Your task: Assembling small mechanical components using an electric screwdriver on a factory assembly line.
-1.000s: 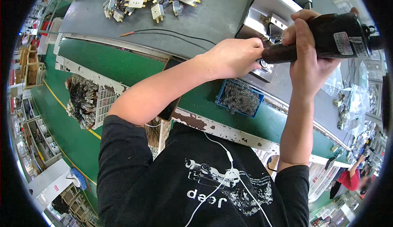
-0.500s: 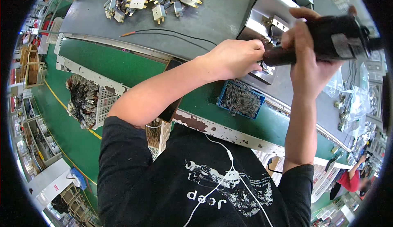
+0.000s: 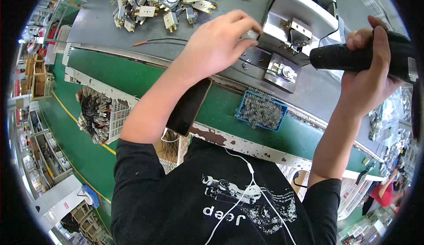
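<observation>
My right hand [image 3: 371, 75] is wrapped around a black, cylindrical hand-held power tool [image 3: 331, 56], whose blunt nose points left. Below the nose, a small round silver part [image 3: 287, 72] with a thin dark wire sits on a square metal block [image 3: 281, 84]; the tool is apart from it. My left hand [image 3: 218, 44] hovers over the table, fingers curled and thumb close to the forefinger. A small greyish thing [image 3: 252, 34] shows between those fingertips, too small to make out. Behind the block stands a white and steel bench machine [image 3: 304, 6] with a metal bracket [image 3: 301, 28].
A blue tray [image 3: 278, 129] of coil springs lies near the table's front. Several metal switch-like parts [image 3: 170, 20] are heaped at the far left. A dark phone [image 3: 189, 108] lies below my left forearm. Clear plastic bags [image 3: 393, 108] lie at right.
My right hand has drawn the tool right, away from the silver part on the block. My left hand has moved left and up from the block, uncovering it.
</observation>
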`<state>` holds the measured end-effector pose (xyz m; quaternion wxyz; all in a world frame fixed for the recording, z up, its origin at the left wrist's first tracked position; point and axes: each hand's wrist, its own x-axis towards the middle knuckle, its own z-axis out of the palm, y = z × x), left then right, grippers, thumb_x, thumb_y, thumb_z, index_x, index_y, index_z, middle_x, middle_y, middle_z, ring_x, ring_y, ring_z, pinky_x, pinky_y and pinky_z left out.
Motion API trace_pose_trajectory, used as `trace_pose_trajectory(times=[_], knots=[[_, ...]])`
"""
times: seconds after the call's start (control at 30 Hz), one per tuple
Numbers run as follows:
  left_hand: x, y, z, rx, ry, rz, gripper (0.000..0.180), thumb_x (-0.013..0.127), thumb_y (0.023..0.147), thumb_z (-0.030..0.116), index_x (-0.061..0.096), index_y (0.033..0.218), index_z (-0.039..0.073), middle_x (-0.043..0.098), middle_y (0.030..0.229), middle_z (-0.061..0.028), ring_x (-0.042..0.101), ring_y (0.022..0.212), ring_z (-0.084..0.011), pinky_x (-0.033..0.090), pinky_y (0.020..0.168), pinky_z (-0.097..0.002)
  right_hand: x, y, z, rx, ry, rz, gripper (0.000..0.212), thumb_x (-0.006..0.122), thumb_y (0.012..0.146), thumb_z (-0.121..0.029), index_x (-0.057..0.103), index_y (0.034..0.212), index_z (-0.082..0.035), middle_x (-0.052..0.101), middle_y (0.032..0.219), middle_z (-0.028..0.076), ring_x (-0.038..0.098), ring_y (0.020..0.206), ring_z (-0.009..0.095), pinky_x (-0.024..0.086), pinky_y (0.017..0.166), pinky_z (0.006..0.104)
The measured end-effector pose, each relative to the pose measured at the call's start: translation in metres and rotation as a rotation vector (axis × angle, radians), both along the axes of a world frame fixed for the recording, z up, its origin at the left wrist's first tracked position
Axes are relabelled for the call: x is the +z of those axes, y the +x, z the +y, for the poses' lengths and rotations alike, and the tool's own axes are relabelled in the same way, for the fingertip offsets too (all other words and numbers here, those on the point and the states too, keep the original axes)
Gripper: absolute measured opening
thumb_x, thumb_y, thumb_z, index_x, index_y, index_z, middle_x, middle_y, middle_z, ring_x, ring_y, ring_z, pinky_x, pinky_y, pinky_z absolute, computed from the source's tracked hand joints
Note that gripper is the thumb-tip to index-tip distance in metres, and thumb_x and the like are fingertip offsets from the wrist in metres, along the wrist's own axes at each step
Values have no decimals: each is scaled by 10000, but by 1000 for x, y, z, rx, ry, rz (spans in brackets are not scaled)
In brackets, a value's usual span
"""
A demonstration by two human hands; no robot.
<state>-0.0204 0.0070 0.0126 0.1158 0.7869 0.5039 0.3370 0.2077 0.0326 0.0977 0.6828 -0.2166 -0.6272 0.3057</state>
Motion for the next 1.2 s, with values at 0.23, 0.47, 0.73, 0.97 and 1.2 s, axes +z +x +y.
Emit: trace_pose_trajectory(times=[0.23, 0.47, 0.73, 0.97, 1.2], knots=[[-13, -1, -17, -53, 87, 151, 157, 725, 804, 113, 641, 936, 103, 604, 943, -54, 638, 853, -290, 521, 730, -412, -1, 16, 2, -42, -54, -86, 247, 660, 920, -78, 626, 1072, 115, 621, 709, 122, 583, 620, 172, 484, 617, 293], [-22, 26, 9, -78, 3, 170, 99, 684, 836, 163, 687, 915, 102, 665, 899, -76, 666, 855, -296, 533, 723, -414, 0, 16, -1, -53, -31, -92, 258, 662, 924, -88, 619, 1068, 121, 611, 704, 124, 568, 614, 169, 479, 614, 298], [-23, 44, 22, -198, -174, 604, 102, 635, 832, 139, 692, 897, 84, 689, 817, -115, 684, 829, -320, 551, 724, -433, -5, 19, -1, -22, -68, 8, 276, 665, 929, -105, 610, 1063, 129, 610, 704, 126, 567, 613, 177, 477, 616, 298], [-8, 33, 22, -231, -180, 579, 64, 617, 847, 110, 642, 868, 55, 680, 826, -134, 685, 807, -327, 544, 695, -445, 1, 19, -5, 148, -226, 268, 270, 657, 927, -96, 610, 1068, 129, 600, 704, 132, 554, 608, 179, 470, 612, 294], [-6, 44, -13, -234, -159, -396, 240, 761, 844, 85, 641, 1052, 76, 704, 901, -23, 668, 788, -126, 507, 695, -258, 17, 41, -17, 139, -143, 135, 375, 538, 971, -236, 553, 1130, 103, 463, 777, 74, 437, 743, 135, 375, 705, 276]])
